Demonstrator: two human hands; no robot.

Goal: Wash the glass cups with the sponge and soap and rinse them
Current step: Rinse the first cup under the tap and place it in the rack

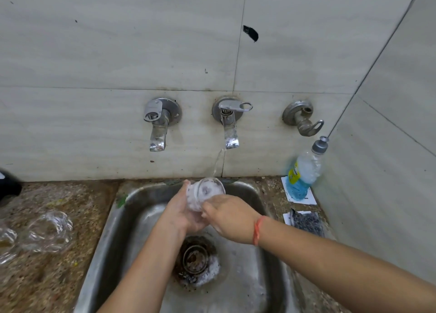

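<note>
Suds coat the glass cup [207, 192], tilted at frame centre under the middle tap [230, 128], above the sink [264, 277]. The left hand [181, 216] wraps its body and the right hand [230, 218] grips its base. It looks light, rigid, breakable and probably slippery, so hold the body, not the rim.

1 wide-angle head view, close above the sink [247, 277], faces forward and down toward the tiled wall [118, 53] and its 3 taps [227, 121]; surface [47, 284] flanks both sides; forearms [141, 265] cross the bottom edge.
</note>
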